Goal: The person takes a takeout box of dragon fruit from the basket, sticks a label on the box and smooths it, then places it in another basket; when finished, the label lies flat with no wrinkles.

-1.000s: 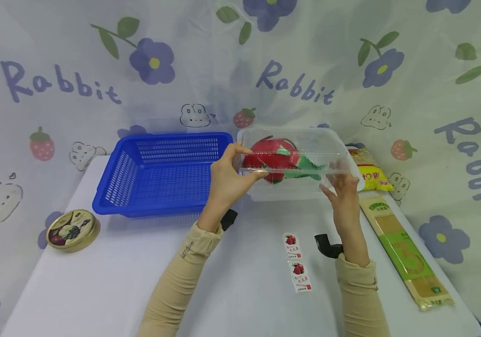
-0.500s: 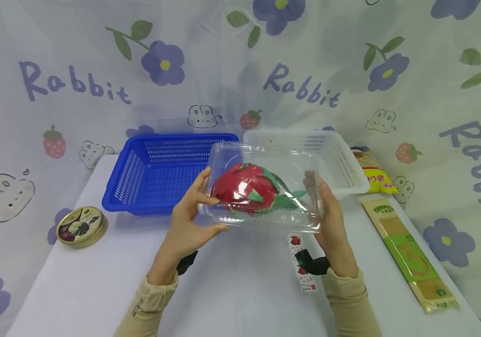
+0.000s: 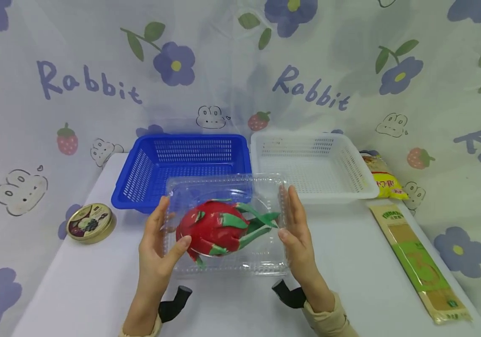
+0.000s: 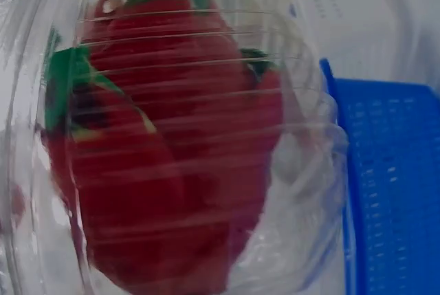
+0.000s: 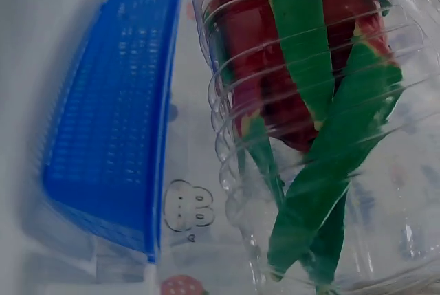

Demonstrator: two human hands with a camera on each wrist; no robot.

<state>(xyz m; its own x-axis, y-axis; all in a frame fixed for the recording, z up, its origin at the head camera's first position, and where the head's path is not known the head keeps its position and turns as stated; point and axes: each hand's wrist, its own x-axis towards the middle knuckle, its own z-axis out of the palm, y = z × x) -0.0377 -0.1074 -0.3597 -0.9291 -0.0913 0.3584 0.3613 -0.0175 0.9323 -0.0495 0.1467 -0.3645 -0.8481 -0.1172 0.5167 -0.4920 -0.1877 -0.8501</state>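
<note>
A clear plastic box [image 3: 261, 262] is held up over the table's middle, its broad face tipped towards the head camera. Inside lies a red dragon fruit [image 3: 212, 229] with green scales, its leafy tip pointing right. My left hand [image 3: 153, 260] grips the left edge, thumb on the near face and fingers behind. On the opposite edge, my right hand [image 3: 301, 248] holds the box between thumb and fingers. Ribbed clear plastic covers the dragon fruit [image 4: 179, 137] in the left wrist view; the right wrist view shows its green leaves [image 5: 337, 150] through the wall.
Behind the box stand a blue basket [image 3: 136, 206] and a white basket [image 3: 320, 199], side by side. A round gold tin [image 3: 90, 223] sits at left. On the right lie a yellow packet [image 3: 385, 182] and a long noodle pack [image 3: 419, 264]. A printed curtain [image 3: 232, 56] hangs behind.
The box with the dragon fruit has come from over the white basket towards me and left, both hands holding it. It has tipped to face me. The two fruit stickers are no longer visible.
</note>
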